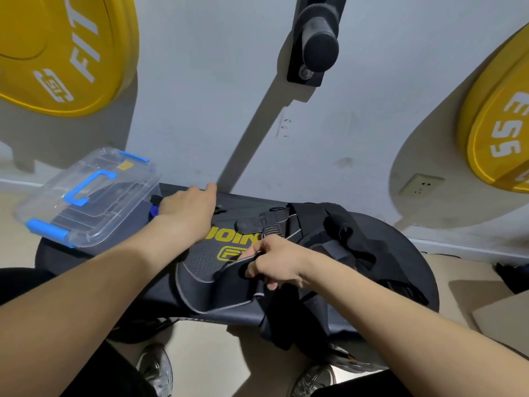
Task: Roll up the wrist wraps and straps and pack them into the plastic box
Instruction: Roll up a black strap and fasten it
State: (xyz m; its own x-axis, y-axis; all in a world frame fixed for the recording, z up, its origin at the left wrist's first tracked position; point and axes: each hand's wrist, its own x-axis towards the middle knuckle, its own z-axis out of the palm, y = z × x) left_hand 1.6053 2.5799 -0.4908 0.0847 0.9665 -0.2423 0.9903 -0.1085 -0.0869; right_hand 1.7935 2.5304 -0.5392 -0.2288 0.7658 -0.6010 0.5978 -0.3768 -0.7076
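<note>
Clear plastic box (114,209), lid on with blue latches, sits at the left end of the bench (200,262), overhanging its edge. Just beside it the left hand (186,210) lies knuckles-up on the pad, its fingertips hidden toward a small blue and black thing; whether it grips anything I cannot tell. The right hand (277,266) pinches a black strap (237,285) with a grey edge, which drapes over the near edge. A heap of black wraps (323,224) crowds the right half, touching that strap. Bare pad shows between the hands, around a yellow logo. Behind, a grey wall (214,110) carries a left weight plate (57,53), a right weight plate (498,133), a black peg (317,44) and a socket (420,186). Below lies beige floor (223,353).
</note>
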